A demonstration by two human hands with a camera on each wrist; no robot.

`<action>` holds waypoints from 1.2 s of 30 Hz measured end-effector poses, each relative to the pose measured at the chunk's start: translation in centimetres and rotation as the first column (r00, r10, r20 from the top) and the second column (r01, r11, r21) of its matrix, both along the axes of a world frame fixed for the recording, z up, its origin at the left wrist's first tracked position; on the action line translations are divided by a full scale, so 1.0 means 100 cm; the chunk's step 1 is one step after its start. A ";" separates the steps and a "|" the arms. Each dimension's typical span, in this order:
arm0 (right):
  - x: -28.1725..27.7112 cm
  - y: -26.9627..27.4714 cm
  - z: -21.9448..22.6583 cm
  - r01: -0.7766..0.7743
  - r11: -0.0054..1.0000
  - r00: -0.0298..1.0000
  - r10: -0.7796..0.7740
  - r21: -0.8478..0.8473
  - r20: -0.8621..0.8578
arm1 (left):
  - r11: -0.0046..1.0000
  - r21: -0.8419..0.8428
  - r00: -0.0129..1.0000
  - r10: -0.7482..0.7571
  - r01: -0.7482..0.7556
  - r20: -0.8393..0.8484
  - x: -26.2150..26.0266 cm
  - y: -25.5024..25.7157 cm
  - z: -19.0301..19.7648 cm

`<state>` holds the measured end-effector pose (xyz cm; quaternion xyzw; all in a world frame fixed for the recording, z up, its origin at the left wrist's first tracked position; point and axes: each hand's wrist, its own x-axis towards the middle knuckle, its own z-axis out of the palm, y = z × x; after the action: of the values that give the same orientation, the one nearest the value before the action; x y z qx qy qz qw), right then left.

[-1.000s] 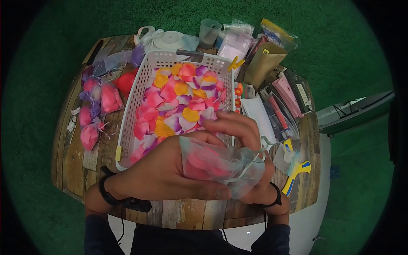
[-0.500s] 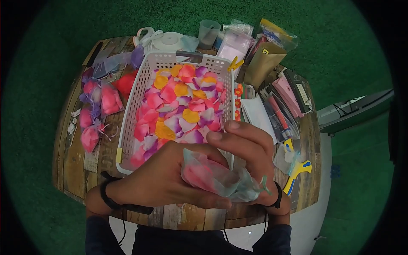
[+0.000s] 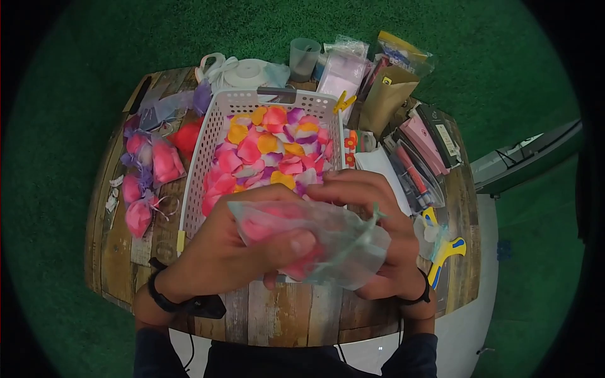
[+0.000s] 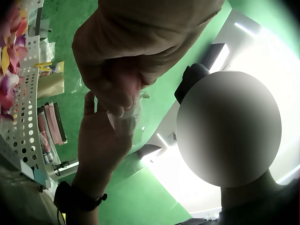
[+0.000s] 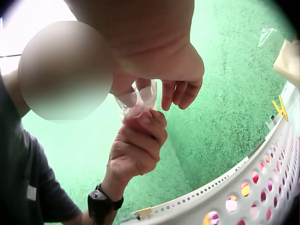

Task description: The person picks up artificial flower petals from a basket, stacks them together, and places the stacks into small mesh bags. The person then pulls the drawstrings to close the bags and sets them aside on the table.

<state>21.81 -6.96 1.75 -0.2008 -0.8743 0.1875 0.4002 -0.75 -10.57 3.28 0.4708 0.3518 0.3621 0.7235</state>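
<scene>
A sheer pale-green drawstring pouch (image 3: 343,242) with pink petals inside is held up in front of the basket, between both hands. My left hand (image 3: 217,246) grips its filled end, the thumb lying across the front and the fingers behind. At the cord end, my right hand (image 3: 394,246) pinches the thin fabric, its other fingers loosely bent beyond the pouch. In the right wrist view the left hand (image 5: 138,147) wraps the pink bulge, while the clear mouth of the pouch (image 5: 143,101) reaches the right hand's thumb and fingertips. Part of the right hand's hold is hidden behind the fabric.
A white perforated basket (image 3: 195,189) full of pink, purple and yellow petals stands just beyond the hands. Filled pouches (image 3: 138,214) lie at the left. Ribbon rolls (image 3: 246,72), a plastic cup (image 3: 304,60), packets and a yellow-blue tool (image 3: 447,252) line the back and right.
The pouch has turned broadside to the head view and its sheer end has spread out. My left thumb has moved from below the pouch onto its front. The head view has shifted slightly.
</scene>
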 end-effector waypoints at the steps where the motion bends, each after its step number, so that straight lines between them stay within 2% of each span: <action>1: 0.005 0.002 -0.001 -0.067 0.993 0.995 0.060 -0.097 -0.075 | 1.000 0.009 1.000 -0.004 0.004 -0.007 -0.001 0.001 -0.004; 3: 0.011 0.005 -0.005 -0.170 0.953 0.967 0.114 -0.251 -0.226 | 0.965 0.184 0.983 0.185 -0.185 0.017 -0.002 0.004 -0.013; 4: 0.012 0.005 -0.007 -0.168 0.955 0.967 0.110 -0.244 -0.232 | 0.965 0.191 0.984 0.180 -0.179 0.012 -0.001 0.006 -0.013; 6: 0.013 0.001 -0.012 -0.253 0.845 0.879 -0.004 -0.472 -0.478 | 0.931 0.283 0.970 0.243 -0.230 -0.011 0.005 0.007 -0.014; 7: 0.009 -0.002 -0.009 -0.248 0.845 0.877 -0.011 -0.474 -0.480 | 0.934 0.281 0.972 0.236 -0.223 -0.014 0.004 0.008 -0.016; 9: -0.002 -0.008 0.000 -0.201 0.797 0.830 -0.171 -0.570 -0.532 | 0.964 0.213 0.983 0.176 -0.160 -0.055 0.001 0.010 -0.019; 10: -0.001 -0.010 -0.001 -0.153 0.781 0.869 -0.185 -0.605 -0.459 | 0.965 0.207 0.983 0.174 -0.159 -0.057 0.003 0.009 -0.019; 11: 0.000 -0.010 -0.003 -0.152 0.779 0.869 -0.189 -0.609 -0.458 | 0.952 0.250 0.978 0.198 -0.176 -0.066 0.007 0.010 -0.018; 13: 0.003 -0.007 -0.008 -0.022 0.815 0.973 -0.117 -0.580 -0.201 | 0.940 0.287 0.973 0.215 -0.185 -0.078 0.009 0.010 -0.016; 14: 0.004 -0.002 -0.017 -0.046 0.857 0.976 -0.072 -0.513 -0.208 | 0.934 0.324 0.970 0.204 -0.153 -0.131 0.009 0.010 -0.016; 18: 0.005 -0.002 -0.015 0.018 0.827 0.964 -0.163 -0.561 -0.211 | 0.932 0.355 0.961 0.160 -0.072 -0.226 0.005 0.008 -0.019; 20: 0.004 -0.004 -0.012 -0.093 0.692 0.859 -0.308 -0.716 -0.409 | 0.948 0.316 0.958 0.128 -0.043 -0.256 0.003 0.008 -0.018; 21: 0.006 -0.003 -0.012 -0.092 0.692 0.856 -0.312 -0.716 -0.413 | 0.963 0.270 0.954 0.093 -0.013 -0.285 0.002 0.008 -0.017; 22: 0.010 0.000 -0.013 -0.127 0.673 0.819 -0.343 -0.728 -0.460 | 0.963 0.270 0.953 0.085 -0.003 -0.291 0.004 0.007 -0.018; 24: 0.014 0.005 -0.016 -0.170 0.663 0.757 -0.387 -0.729 -0.527 | 0.973 0.208 0.980 0.131 -0.099 -0.148 0.009 0.005 -0.021; 28: 0.014 0.011 -0.016 -0.186 0.647 0.712 -0.430 -0.739 -0.555 | 0.988 0.153 0.975 0.066 -0.033 -0.212 0.007 0.006 -0.013; 30: 0.015 0.009 -0.013 -0.279 0.562 0.811 -0.296 -0.778 -0.505 | 0.982 0.189 0.996 0.000 0.016 -0.085 0.008 0.007 -0.009; 31: 0.012 0.006 -0.011 -0.263 0.552 0.841 -0.270 -0.791 -0.468 | 0.983 0.178 0.994 -0.020 0.039 -0.108 0.007 0.008 -0.010; 32: 0.010 0.003 -0.010 -0.273 0.548 0.822 -0.294 -0.791 -0.487 | 0.962 0.271 0.995 -0.015 0.041 -0.097 0.006 0.010 -0.015; 33: 0.008 0.001 -0.010 -0.326 0.492 0.840 -0.242 -0.807 -0.486 | 0.932 0.359 0.996 -0.015 0.045 -0.085 0.005 0.012 -0.016; 34: 0.006 -0.002 -0.010 -0.376 0.432 0.854 -0.183 -0.820 -0.488 | 0.912 0.405 0.984 0.008 0.067 -0.180 0.005 0.009 -0.016; 36: 0.001 -0.008 -0.010 -0.403 0.418 0.843 -0.177 -0.814 -0.509 | 0.913 0.393 0.974 -0.018 0.107 -0.224 0.012 -0.002 -0.017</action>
<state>21.88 -7.77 0.75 -0.2611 -0.5021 0.6999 0.4357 0.45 -10.81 1.60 0.6571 0.3306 0.3501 0.5799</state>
